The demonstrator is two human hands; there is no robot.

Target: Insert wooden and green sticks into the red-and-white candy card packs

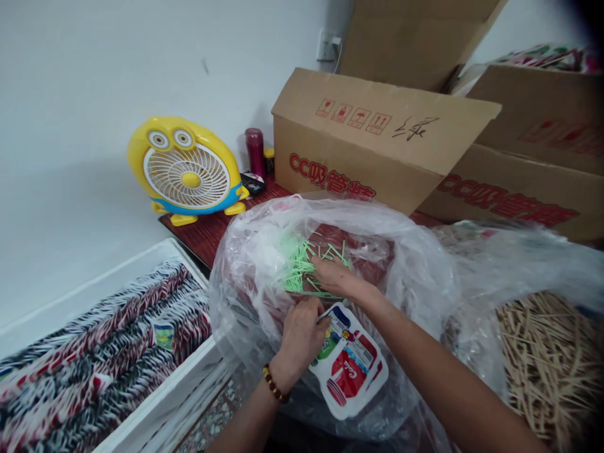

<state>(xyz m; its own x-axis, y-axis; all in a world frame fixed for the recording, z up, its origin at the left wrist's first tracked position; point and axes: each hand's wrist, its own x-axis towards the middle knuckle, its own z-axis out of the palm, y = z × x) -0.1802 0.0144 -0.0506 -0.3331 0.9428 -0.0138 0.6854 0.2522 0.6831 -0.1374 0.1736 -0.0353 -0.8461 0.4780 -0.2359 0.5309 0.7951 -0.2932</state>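
Note:
My left hand (302, 330) is closed on the upper left edge of a printed plastic package (352, 368), which has a red cola cup picture and a green picture on white. It tilts over the near rim of a clear plastic bag (415, 270). My right hand (335, 277) reaches into this bag, its fingers drawn together at a pile of thin green sticks (297, 267). The fingertips are partly hidden among the sticks. A beaded bracelet (276, 382) circles my left wrist.
A white bin (141, 390) at left holds rows of packed printed packages. The yellow fan (189, 170), a dark red flask (255, 153) and a cardboard box (349, 145) stand on the table (195, 238). At right, another bag holds many tan sticks (547, 358); a second box (523, 170) is behind it.

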